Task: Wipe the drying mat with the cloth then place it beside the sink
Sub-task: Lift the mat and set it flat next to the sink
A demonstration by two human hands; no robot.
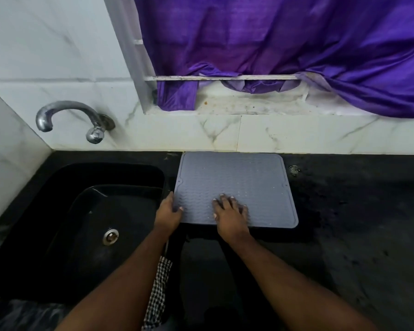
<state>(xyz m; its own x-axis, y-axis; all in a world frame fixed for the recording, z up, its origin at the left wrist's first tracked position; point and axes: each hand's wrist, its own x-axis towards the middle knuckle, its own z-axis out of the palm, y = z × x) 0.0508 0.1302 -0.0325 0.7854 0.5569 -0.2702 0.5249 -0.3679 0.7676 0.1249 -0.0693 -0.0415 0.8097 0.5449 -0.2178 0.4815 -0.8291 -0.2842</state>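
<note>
Partly hidden under my left arm, the checkered cloth [158, 287] hangs; left hand [169, 215] pinches the drying mat [234, 185] at its near-left corner, right hand [230, 211] lies flat and open on it.

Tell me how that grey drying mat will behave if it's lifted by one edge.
The drying mat looks thin and rubbery, so it would probably droop rather than stay stiff. Lying flat on the counter, it seems light. Its ridged surface likely gives the left hand at its edge decent grip.

checked cloth [158, 292] partly hidden behind left forearm, bottom edge cuts its lower end, purple curtain [285, 44] cropped top and right
</note>
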